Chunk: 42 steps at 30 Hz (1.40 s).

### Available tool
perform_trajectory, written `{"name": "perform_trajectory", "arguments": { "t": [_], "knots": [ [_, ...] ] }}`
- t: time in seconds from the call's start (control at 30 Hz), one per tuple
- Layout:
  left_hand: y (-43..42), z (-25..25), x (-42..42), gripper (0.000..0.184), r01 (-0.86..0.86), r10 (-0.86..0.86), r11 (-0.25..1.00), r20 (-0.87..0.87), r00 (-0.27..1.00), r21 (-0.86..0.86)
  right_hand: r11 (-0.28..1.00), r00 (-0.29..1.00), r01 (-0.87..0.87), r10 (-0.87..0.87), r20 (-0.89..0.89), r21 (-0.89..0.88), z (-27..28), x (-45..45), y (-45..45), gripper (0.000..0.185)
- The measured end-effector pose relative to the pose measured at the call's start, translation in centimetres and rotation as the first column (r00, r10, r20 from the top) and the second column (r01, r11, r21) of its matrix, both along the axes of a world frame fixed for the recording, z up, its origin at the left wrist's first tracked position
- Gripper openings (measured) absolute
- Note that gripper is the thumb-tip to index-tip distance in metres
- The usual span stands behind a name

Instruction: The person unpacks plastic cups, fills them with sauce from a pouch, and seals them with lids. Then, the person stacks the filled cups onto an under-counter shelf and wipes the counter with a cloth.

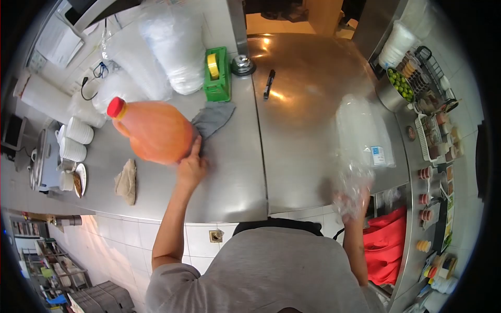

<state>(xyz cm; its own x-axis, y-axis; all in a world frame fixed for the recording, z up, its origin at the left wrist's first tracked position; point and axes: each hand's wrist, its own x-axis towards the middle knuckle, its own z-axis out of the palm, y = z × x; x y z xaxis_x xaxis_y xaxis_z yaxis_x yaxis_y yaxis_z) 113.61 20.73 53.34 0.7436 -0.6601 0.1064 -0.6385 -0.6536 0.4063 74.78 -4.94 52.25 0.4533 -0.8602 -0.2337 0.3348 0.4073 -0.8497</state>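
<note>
My left hand (pixel 192 168) is at the lower end of a large jug of orange liquid (pixel 159 130) with a red cap. Its index finger stretches out along the jug's lower side, and the other fingers are partly hidden. A grey cloth (pixel 215 118) lies just beyond that finger. My right hand (pixel 356 201) is closed on the loose, crinkled end of a clear plastic bag (pixel 354 175). Inside the bag is a stack of clear plastic items (pixel 362 125), lying on the steel counter, with a blue and white label.
A black marker (pixel 269 84), a service bell (pixel 242 65) and a green tape dispenser (pixel 217 75) stand toward the back. A beige cloth (pixel 126 182) and stacked white bowls (pixel 75 138) are at left. A pot of green limes (pixel 395 88) stands at right.
</note>
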Motion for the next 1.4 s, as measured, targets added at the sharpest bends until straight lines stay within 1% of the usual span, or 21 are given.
{"name": "perform_trajectory", "arguments": {
  "t": [0.03, 0.07, 0.13, 0.17, 0.2, 0.23, 0.27, 0.33, 0.4, 0.5, 0.53, 0.6, 0.67, 0.77, 0.8, 0.9, 1.0, 1.13, 1.17, 1.27, 1.4],
  "knots": [
    [0.7, 0.4, 1.4, 0.065, -0.038, 0.039, 0.999, -0.077, 0.996, 0.014, 0.981, 0.985, -0.120, 0.098, 0.143, 0.151, 3.5, 4.7, 1.7, 0.040],
    [1.1, 1.1, 2.2, 0.052, -0.140, 0.148, 0.985, -0.071, 0.986, 0.104, 0.950, 0.957, -0.287, 0.291, 0.017, -0.120, 1.7, 7.3, 1.5, 0.043],
    [1.4, 2.6, 2.2, 0.036, -0.041, 0.045, 0.992, 0.030, 0.999, -0.123, 0.888, 0.885, -0.461, 0.460, 0.072, -0.008, 0.3, 13.0, 1.9, 0.046],
    [1.3, 3.7, 1.6, 0.028, 0.016, 0.004, 0.973, 0.086, 0.996, -0.228, 0.809, 0.871, -0.481, 0.394, 0.295, 0.339, 0.9, 16.5, 2.9, 0.046],
    [-0.2, 5.6, -0.8, 0.013, -0.083, 0.003, 0.881, -0.170, 0.985, -0.465, 0.768, 0.813, -0.571, 0.479, 0.331, 0.289, -0.2, 19.4, 3.1, 0.047],
    [-1.0, 5.9, -2.5, 0.019, -0.064, -0.068, 0.886, -0.265, 0.962, -0.458, 0.716, 0.741, -0.659, 0.564, 0.363, 0.232, -1.3, 21.9, 3.5, 0.049],
    [-1.6, 5.9, -4.1, 0.027, -0.046, -0.133, 0.888, -0.351, 0.927, -0.458, 0.729, 0.795, -0.606, 0.536, 0.285, 0.318, -0.5, 24.3, 4.7, 0.050],
    [-4.0, 5.3, -7.1, 0.042, 0.129, -0.290, 0.782, -0.172, 0.942, -0.610, 0.756, 0.853, -0.519, 0.484, 0.194, 0.398, 0.4, 28.1, 6.8, 0.052],
    [-5.1, 1.9, -6.4, 0.048, 0.116, -0.131, 0.809, 0.015, 0.991, -0.577, 0.786, 0.886, -0.462, 0.428, 0.178, 0.412, 0.1, 30.5, 8.5, 0.052],
    [-5.2, -4.0, -2.3, 0.052, -0.010, -0.064, 0.726, -0.083, 0.995, -0.687, 0.831, 0.861, -0.505, 0.463, 0.211, 0.234, -1.0, 31.9, 8.9, 0.054],
    [-4.5, -3.8, -1.4, 0.051, -0.158, -0.061, 0.686, -0.272, 0.960, -0.710, 0.908, 0.908, -0.404, 0.413, -0.067, 0.114, -1.4, 32.4, 8.7, 0.054],
    [-3.0, -3.1, 0.6, 0.049, -0.443, -0.095, 0.602, -0.610, 0.786, -0.664, 0.847, 0.875, -0.426, 0.296, -0.383, -0.318, -1.5, 32.4, 7.1, 0.053],
    [-2.6, -1.9, 1.5, 0.046, -0.426, 0.020, 0.637, -0.539, 0.842, -0.642, 0.692, 0.871, -0.315, -0.061, -0.488, -0.650, -1.5, 32.7, 6.7, 0.047],
    [-2.4, -3.1, 2.6, 0.041, -0.246, 0.114, 0.739, -0.244, 0.963, -0.627, 0.742, 0.893, -0.403, 0.191, -0.408, -0.535, -0.4, 33.5, 6.0, 0.043],
    [-2.8, -3.6, 2.7, 0.039, -0.151, 0.111, 0.773, -0.103, 0.988, -0.616, 0.761, 0.907, -0.370, 0.173, -0.383, -0.533, -0.1, 34.0, 6.1, 0.042],
    [-3.8, -2.6, 1.4, 0.033, -0.232, 0.328, 0.898, 0.219, 0.919, -0.374, 0.787, 0.929, -0.284, 0.086, -0.359, -0.548, 0.8, 35.9, 6.3, 0.039],
    [-4.6, -1.1, 0.9, 0.025, -0.080, 0.338, 0.814, 0.357, 0.871, -0.575, 0.780, 0.921, -0.238, -0.008, -0.391, -0.578, 1.5, 36.9, 5.9, 0.037],
    [-6.5, 0.2, -2.5, 0.031, 0.212, -0.065, 0.830, 0.290, 0.955, -0.515, 0.807, 0.959, -0.157, -0.012, -0.282, -0.569, 1.3, 37.7, 6.0, 0.035],
    [-7.0, -0.7, -2.0, 0.032, 0.176, -0.062, 0.813, 0.218, 0.974, -0.555, 0.818, 0.968, -0.151, 0.009, -0.250, -0.556, 1.0, 37.9, 6.0, 0.034],
    [-8.1, -2.4, -0.4, 0.036, 0.036, -0.099, 0.748, -0.057, 0.993, -0.663, 0.853, 0.852, -0.522, 0.522, -0.037, 0.000, 3.7, 35.4, 5.1, 0.030],
    [-8.1, -2.3, 0.7, 0.036, -0.192, -0.312, 0.635, -0.476, 0.822, -0.748, 0.834, 0.826, -0.544, 0.512, 0.237, 0.094, 2.4, 35.5, 4.1, 0.026]
  ]
}}
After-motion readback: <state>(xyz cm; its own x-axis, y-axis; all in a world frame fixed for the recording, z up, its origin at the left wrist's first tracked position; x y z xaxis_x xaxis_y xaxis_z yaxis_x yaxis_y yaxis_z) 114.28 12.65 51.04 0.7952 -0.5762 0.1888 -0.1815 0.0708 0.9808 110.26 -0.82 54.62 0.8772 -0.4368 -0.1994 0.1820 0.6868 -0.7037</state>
